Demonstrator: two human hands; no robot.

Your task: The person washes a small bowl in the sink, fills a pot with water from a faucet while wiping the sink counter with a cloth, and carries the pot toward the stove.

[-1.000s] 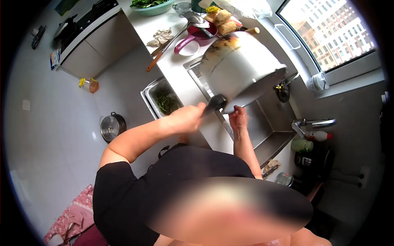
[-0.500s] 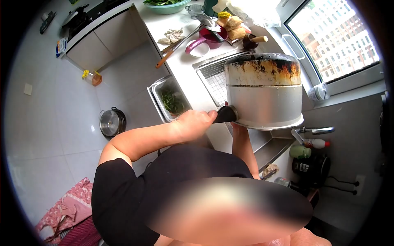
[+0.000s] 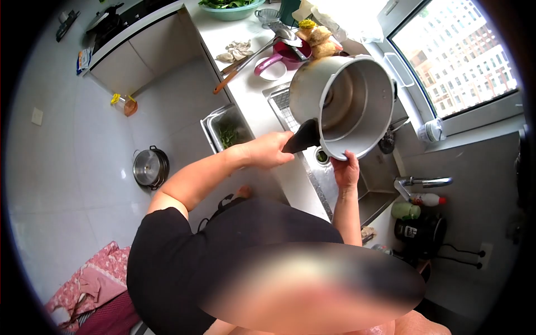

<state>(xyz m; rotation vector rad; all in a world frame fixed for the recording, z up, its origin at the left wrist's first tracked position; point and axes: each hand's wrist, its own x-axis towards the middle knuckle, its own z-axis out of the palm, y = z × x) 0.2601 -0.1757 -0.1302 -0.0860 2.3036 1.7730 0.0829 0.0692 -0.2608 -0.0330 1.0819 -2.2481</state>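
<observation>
A large silver pot is held tilted over the sink, its open mouth and bare inside turned toward me and the window side. My left hand is closed round the end of the pot's long black handle. At the rim's lower edge my right hand grips the pot, thumb over the lip and the other fingers partly hidden. Brown staining marks the pot's outer wall. Below the handle, the sink's drain shows some green bits.
A faucet is at the sink's right. Behind the pot are a pink pan, a white bowl and utensils. A bin with greens stands left of the counter, and another pot is on the floor.
The pot has turned from bottom-up, its scorched base showing, to mouth toward me. My right hand has come from beneath it to the lower rim; my left hand has kept the handle.
</observation>
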